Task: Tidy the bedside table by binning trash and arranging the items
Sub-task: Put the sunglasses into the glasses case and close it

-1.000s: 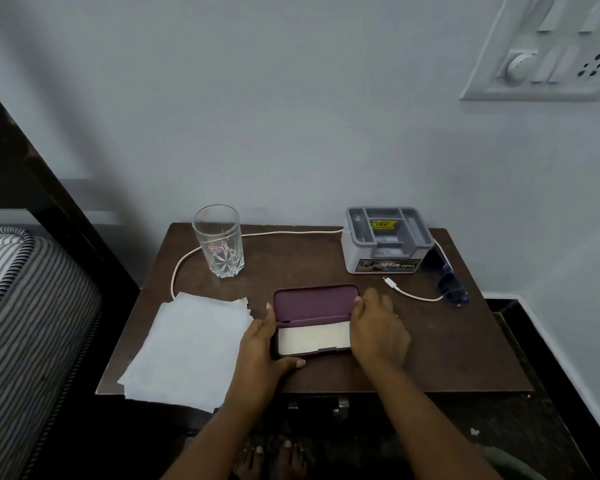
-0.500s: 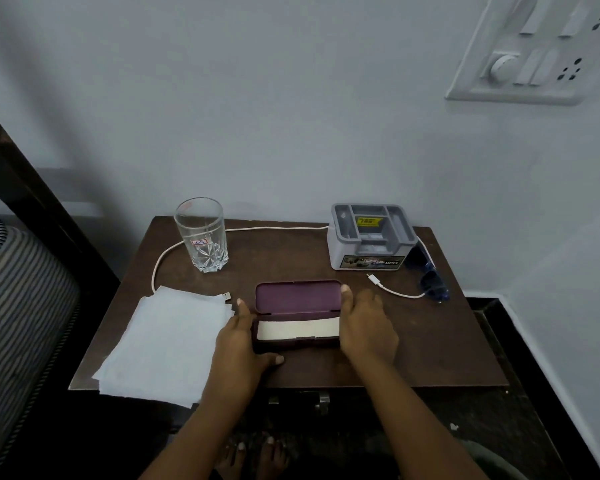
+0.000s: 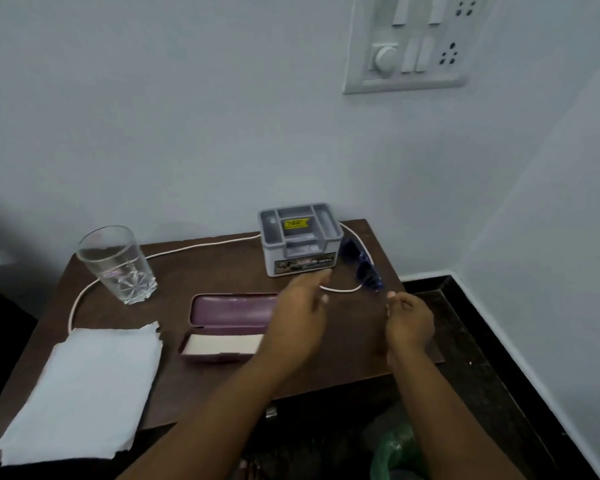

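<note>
A maroon glasses case (image 3: 227,323) lies open on the brown bedside table (image 3: 201,271), showing a pale lining. My left hand (image 3: 300,315) hovers over the case's right end, fingers straight, pointing toward the white cable's (image 3: 201,245) plug end. My right hand (image 3: 407,320) hangs in the air near the table's right edge, fingers loosely curled and holding nothing. Blue sunglasses (image 3: 362,268) lie just beyond it, beside a grey organiser box (image 3: 298,237). A clear glass (image 3: 116,263) stands at the back left. White tissue sheets (image 3: 84,386) lie at the front left.
A wall switchboard (image 3: 409,43) is mounted above the table. Something green (image 3: 395,452) shows on the dark floor below the table's front right. The wall corner stands close on the right.
Both hands have let go of the glasses case and moved right, toward the cable end and the sunglasses. The view has swung right and closer to the table.
</note>
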Motion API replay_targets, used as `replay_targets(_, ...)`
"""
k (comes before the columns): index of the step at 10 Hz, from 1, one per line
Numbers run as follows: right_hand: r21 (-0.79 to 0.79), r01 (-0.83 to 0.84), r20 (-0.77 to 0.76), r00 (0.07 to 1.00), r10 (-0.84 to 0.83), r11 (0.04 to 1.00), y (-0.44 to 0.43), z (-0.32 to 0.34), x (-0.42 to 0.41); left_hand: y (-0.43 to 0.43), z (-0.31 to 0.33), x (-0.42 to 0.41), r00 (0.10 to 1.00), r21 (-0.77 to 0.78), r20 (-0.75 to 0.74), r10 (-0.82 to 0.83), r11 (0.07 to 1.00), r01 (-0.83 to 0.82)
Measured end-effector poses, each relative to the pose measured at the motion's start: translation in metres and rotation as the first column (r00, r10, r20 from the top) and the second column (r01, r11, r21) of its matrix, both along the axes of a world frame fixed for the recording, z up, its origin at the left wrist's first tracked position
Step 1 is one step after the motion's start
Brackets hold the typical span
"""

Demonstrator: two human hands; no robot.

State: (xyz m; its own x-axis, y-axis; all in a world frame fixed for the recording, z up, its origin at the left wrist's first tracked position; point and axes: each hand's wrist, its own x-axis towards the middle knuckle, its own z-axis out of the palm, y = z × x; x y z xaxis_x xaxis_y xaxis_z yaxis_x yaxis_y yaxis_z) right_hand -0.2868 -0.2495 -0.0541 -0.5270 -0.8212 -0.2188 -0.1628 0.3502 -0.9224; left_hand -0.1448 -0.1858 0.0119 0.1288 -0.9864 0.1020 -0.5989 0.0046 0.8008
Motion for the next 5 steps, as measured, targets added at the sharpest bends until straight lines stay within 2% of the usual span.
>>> replay_targets(1,0.01,-0.026,0.124,0.992,0.025,1.0,-0.002,0.005,-0.002,-0.05,-0.006,-0.038,0.994,0.132,0.033,-0.106,0.986,0.101)
replay_targets(2,0.008,-0.057,0.143,0.988,0.055,0.998,-0.006,0.002,-0.001,-0.089,-0.014,-0.052,0.992,0.238,-0.028,-0.119,0.963,0.122)
replay_targets(3,-0.024,-0.095,0.108,0.989,0.097,0.995,-0.013,-0.006,0.0,-0.126,-0.029,-0.058,0.986,0.289,0.135,-0.102,0.956,0.059)
replay_targets(5,-0.06,-0.138,-0.065,0.989,0.134,0.989,-0.02,-0.014,0.003,-0.157,-0.04,-0.068,0.991,0.392,0.01,0.13,0.912,-0.124)
